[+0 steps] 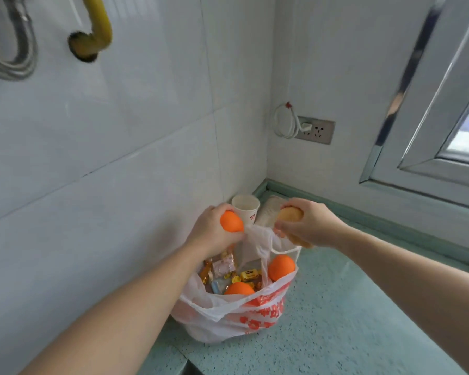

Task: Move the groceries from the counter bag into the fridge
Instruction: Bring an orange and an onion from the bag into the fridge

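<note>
A white plastic bag with red print point(244, 318) stands open on the green counter point(336, 320), close to the tiled wall. Inside it lie two oranges point(281, 267) point(238, 289) and several wrapped sweets point(248, 275). My left hand point(214, 228) grips another orange point(231, 222) just above the bag's left side. My right hand point(309, 226) holds a tan bread roll point(289, 215) above the bag's right handle. No fridge is in view.
A white paper cup point(246, 207) and a clear wrapped packet point(270, 212) stand in the corner behind the bag. A wall socket with a coiled white cable point(306, 128) is above. A window frame point(423, 158) is at right. The counter's front edge runs below the bag.
</note>
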A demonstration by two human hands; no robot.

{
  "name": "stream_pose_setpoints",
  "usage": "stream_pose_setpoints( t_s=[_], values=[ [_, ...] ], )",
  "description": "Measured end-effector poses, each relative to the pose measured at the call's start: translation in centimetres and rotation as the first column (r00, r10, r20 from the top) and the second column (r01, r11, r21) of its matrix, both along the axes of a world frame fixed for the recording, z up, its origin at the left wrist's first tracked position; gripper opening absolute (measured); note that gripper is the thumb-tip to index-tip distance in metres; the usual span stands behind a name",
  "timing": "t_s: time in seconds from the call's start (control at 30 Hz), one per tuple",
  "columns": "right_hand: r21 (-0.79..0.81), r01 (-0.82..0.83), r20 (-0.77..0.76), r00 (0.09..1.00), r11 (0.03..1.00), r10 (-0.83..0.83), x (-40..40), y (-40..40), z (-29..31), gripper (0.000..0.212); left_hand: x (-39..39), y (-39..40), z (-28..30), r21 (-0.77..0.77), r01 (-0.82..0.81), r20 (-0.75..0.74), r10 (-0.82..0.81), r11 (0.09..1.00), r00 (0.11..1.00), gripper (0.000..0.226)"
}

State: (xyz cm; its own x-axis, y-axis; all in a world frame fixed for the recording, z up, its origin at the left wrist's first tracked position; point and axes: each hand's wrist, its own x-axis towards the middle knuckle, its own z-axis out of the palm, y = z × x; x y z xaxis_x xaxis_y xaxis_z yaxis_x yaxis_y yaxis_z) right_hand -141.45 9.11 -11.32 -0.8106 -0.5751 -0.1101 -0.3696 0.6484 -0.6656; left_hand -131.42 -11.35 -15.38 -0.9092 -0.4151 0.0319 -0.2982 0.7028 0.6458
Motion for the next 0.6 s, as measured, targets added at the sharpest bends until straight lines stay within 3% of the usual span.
stream_pose_setpoints(
  t_s=[0.17, 0.3, 0.6],
  values=[
    [-0.053, 0.097, -0.132, 0.986, 0.994, -0.103, 1.9, 3.2, 5.7, 0.033, 0.1, 2.3, 5.2, 0.031, 0.052, -0.163, -0.046, 0.998, 0.986, 0.059],
    [-0.061, 0.178, -0.169, 0.968, 0.982, -0.186, 4.6, 4.2, 7.2, 0.030, 0.7, 3.3, 7.0, 0.148, 0.073, -0.289, -0.027, 0.986, 0.957, 0.044],
    [-0.082, 0.297, -0.135, 0.942, 0.951, -0.306, 13.0, 5.6, 6.5, 0.032, 3.5, 5.1, 6.8, 0.211, 0.220, -0.271, -0.159, 0.953, 0.949, 0.035]
  ],
)
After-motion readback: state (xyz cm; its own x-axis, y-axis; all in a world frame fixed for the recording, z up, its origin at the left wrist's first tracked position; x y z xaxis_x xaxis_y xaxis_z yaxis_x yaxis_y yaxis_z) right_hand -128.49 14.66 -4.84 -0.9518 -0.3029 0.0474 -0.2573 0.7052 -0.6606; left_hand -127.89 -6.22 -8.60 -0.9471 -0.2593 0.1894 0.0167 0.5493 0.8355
